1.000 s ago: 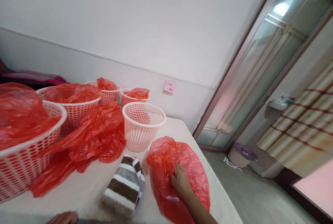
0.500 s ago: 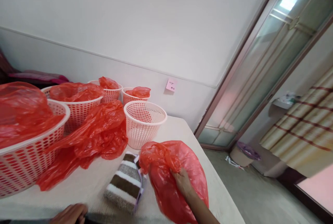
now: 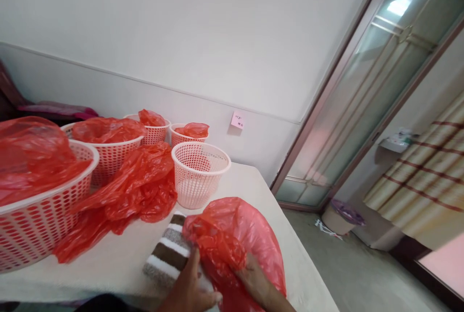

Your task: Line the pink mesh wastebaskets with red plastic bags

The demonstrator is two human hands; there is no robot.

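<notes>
Here, in the head view, the left hand [image 3: 188, 285], only at the frame's bottom edge a second ago, has been brought up to the red plastic bag [image 3: 235, 242] and striped towel [image 3: 168, 254] at the counter's [image 3: 119, 266] near edge; both hands now work the bag. The right hand [image 3: 255, 283] is closed on the bag's film; the left grip is spread against bag and towel. Behind, an unlined small basket [image 3: 199, 174] is seen, while the large basket [image 3: 39, 225] and three more hold red bags.
</notes>
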